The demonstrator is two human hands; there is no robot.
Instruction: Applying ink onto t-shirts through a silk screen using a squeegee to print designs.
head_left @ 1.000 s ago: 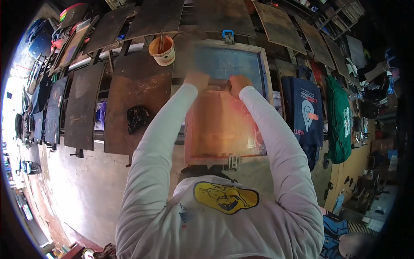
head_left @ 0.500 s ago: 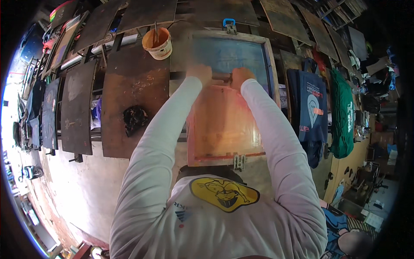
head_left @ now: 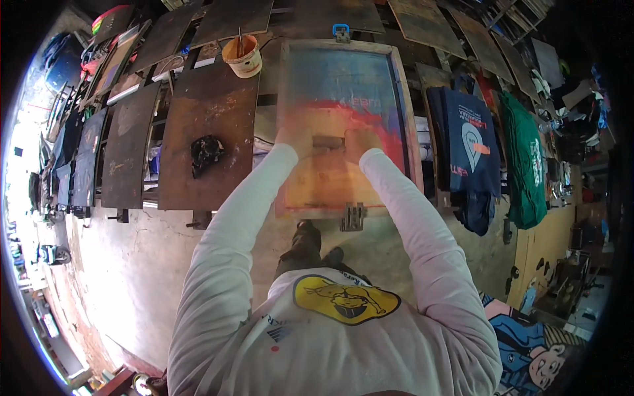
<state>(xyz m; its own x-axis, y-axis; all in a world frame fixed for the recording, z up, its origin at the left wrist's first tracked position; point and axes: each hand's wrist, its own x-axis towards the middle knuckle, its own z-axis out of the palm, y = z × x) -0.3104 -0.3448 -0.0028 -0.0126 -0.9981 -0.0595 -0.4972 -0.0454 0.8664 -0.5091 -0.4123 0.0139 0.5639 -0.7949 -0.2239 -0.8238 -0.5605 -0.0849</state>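
A wooden-framed printing screen (head_left: 407, 125) lies in front of me, its mesh blue at the far end and orange-red nearer. My left hand (head_left: 295, 134) and my right hand (head_left: 362, 141) are closed on a squeegee (head_left: 328, 142), whose handle shows between them. It rests across the middle of the mesh; its blade is hard to make out. Beyond the hands, a ragged band of red ink (head_left: 370, 121) stretches over the mesh. A metal hinge clamp (head_left: 353, 216) grips the near edge of the screen, and a blue-handled clamp (head_left: 341, 33) sits at the far edge.
Left of the screen, a dark board (head_left: 218, 112) bears a crumpled black bundle (head_left: 207, 153) and a stained bucket (head_left: 244, 58) with a stick in it. Navy bags (head_left: 472, 142) and green cloth bags (head_left: 523, 165) hang over boards on the right. More boards line the far side.
Both hands have drawn the squeegee nearer to me along the screen. Red ink and part of the mesh now show beyond them. My legs and a shoe have come into view below.
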